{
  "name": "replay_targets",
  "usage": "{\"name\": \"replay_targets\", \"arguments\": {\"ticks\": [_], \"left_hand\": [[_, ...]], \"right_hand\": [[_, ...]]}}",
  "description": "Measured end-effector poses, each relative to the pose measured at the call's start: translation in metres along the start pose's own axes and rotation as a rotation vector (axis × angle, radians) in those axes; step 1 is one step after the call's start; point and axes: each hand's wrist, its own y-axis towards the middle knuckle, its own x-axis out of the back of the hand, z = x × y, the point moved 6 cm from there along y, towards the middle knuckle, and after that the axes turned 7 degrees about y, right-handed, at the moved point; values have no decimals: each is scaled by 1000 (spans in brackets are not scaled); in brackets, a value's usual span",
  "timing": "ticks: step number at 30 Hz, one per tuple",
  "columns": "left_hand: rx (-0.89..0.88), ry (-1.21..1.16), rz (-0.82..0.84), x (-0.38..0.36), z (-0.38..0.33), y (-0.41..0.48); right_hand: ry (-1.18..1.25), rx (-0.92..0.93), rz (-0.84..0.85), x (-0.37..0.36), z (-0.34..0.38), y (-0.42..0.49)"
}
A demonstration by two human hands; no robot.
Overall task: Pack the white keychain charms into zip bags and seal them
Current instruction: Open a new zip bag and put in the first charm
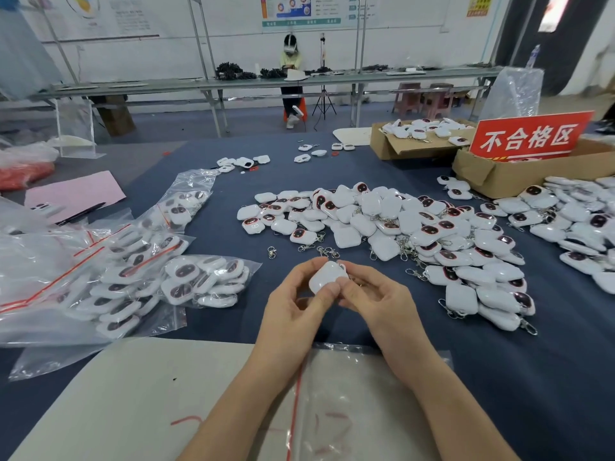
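Pinching charm (327,277) in curled fingers of left hand (293,306) and right hand (377,299) at centre, likely checking it before bagging; next needs bag (349,397) at 6 o'clock opened for it

Filled zip bags (139,281) at surface left edge; loose charm pile (399,227) centre-right; cardboard boxes (492,174) far right corner.

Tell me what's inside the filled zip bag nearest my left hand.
It holds white keychain charms with dark faces, piled inside the zip bag. Lower ones are covered by those on top, so no count is possible.
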Motion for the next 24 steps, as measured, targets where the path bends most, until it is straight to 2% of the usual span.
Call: {"name": "replay_targets", "arguments": {"ticks": [4,14,20,24], "left_hand": [[-9,24,-84,8,0,1],[3,7,-85,9,2,2],[4,43,-117,7,4,2],[11,37,-154,9,4,0]], "right_hand": [[-43,31,0,-2,0,-2],[-32,52,32,-4,2,-2],[160,7,-53,3,-6,1],[76,13,12,-1,-6,0]]}}
